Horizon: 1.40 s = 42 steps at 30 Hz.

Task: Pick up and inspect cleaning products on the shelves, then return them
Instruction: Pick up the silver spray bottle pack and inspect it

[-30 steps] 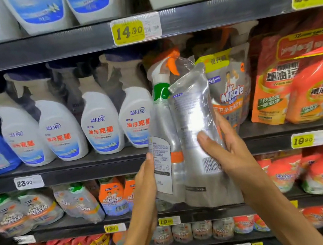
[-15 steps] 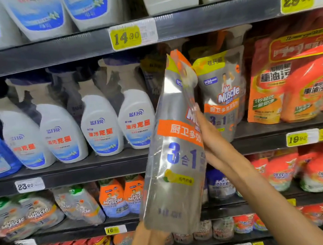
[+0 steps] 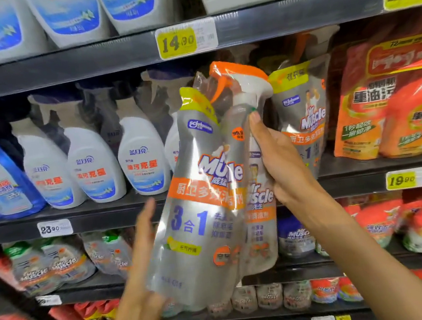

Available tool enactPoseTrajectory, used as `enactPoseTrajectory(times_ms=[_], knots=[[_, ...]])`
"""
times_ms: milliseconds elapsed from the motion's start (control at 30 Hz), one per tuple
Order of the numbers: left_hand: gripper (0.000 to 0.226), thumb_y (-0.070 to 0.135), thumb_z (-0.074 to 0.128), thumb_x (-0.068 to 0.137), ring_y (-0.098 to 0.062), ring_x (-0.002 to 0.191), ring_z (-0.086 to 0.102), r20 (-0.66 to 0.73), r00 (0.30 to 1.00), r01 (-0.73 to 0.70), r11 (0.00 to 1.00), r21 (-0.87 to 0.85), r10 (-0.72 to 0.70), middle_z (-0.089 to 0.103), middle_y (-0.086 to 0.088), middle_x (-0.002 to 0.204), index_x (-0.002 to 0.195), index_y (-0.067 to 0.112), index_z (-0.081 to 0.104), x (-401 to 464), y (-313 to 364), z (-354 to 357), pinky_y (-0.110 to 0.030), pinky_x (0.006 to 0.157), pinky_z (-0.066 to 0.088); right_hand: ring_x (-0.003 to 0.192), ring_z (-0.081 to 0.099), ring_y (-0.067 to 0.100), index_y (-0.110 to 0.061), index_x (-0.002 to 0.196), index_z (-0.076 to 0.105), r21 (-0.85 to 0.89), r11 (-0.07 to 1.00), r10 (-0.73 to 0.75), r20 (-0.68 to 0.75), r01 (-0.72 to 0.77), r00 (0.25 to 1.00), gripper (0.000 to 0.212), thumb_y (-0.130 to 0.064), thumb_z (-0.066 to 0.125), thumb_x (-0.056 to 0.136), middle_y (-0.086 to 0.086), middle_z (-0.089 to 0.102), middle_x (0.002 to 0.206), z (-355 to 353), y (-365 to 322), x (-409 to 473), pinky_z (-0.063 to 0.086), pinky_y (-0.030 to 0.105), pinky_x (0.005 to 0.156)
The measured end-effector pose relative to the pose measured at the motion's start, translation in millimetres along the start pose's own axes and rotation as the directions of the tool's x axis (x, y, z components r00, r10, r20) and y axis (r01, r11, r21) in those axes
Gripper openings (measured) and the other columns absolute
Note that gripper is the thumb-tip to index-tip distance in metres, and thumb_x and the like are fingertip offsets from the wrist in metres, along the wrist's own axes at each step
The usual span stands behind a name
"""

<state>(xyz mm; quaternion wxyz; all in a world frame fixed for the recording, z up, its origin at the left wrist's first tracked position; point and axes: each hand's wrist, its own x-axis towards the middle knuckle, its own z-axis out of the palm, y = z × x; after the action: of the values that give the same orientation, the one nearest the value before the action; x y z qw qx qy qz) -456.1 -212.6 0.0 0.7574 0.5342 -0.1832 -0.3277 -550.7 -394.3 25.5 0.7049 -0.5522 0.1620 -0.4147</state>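
Fingers of the right hand (image 3: 280, 157) wrap the right edge of a silver Mr Muscle pack (image 3: 205, 186), a refill pouch bundled with a spray bottle, tilted in front of the middle shelf (image 3: 350, 170). The left hand (image 3: 141, 249), fingers straight and apart, supports the pack's lower left side. Its front reads "3合1". Above the pack, a yellow price tag (image 3: 178, 42) reads 14.90.

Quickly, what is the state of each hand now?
Left hand: open, straight fingers against the silver Mr Muscle refill-and-spray-bottle pack.
Right hand: closed on the pack's upper right side.
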Motion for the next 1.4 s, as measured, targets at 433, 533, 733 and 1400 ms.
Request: enactPoseTrajectory(times_ms=[433,533,733,1400], knots=[[0.035,0.045,0.071,0.061,-0.018,0.084,0.073,0.289,0.947,-0.234,0.921,0.311,0.143,0.076,-0.004,0.094,0.092,0.027,0.073,-2,-18,9,-0.021,0.062,0.055,0.079,0.058,0.031,0.016,0.113,0.051,-0.218,0.976,0.023,-0.01,-0.025,1.0,0.069,-0.049,0.055,0.091,0.038,0.061,0.101,-6,-11,-7,0.051,0.045,0.074],[0.03,0.045,0.069,0.063,-0.018,0.082,0.073,0.263,0.948,-0.239,0.948,0.21,0.18,0.076,-0.005,0.092,0.087,0.029,0.075,-6,-20,17,-0.021,0.061,0.055,0.078,0.07,0.02,-0.003,0.103,0.066,-0.215,0.975,0.066,0.058,-0.052,0.996,0.046,-0.046,0.055,0.091,0.015,0.074,0.095,-20,-15,-5,0.056,0.027,0.07],[0.038,0.05,0.068,0.061,-0.022,0.078,0.073,0.165,0.978,-0.142,0.986,0.083,0.127,0.075,-0.011,0.091,0.086,0.022,0.076,-7,-28,19,-0.026,0.057,0.056,0.09,0.071,0.02,-0.018,0.127,0.055,-0.132,0.986,0.139,0.284,-0.104,0.949,0.054,-0.033,0.063,0.076,0.006,0.074,0.104,-37,-6,-21,0.059,0.029,0.073],[0.044,0.057,0.064,0.063,-0.022,0.084,0.073,0.355,0.934,-0.026,0.985,0.171,-0.037,0.075,-0.008,0.094,0.09,0.025,0.077,-4,-1,23,-0.03,0.066,0.059,0.093,0.07,0.029,-0.011,0.12,0.062,-0.023,0.973,0.232,0.138,-0.231,0.963,0.038,-0.035,0.056,0.091,0.013,0.074,0.103,-39,-7,-30,0.055,0.046,0.089]])
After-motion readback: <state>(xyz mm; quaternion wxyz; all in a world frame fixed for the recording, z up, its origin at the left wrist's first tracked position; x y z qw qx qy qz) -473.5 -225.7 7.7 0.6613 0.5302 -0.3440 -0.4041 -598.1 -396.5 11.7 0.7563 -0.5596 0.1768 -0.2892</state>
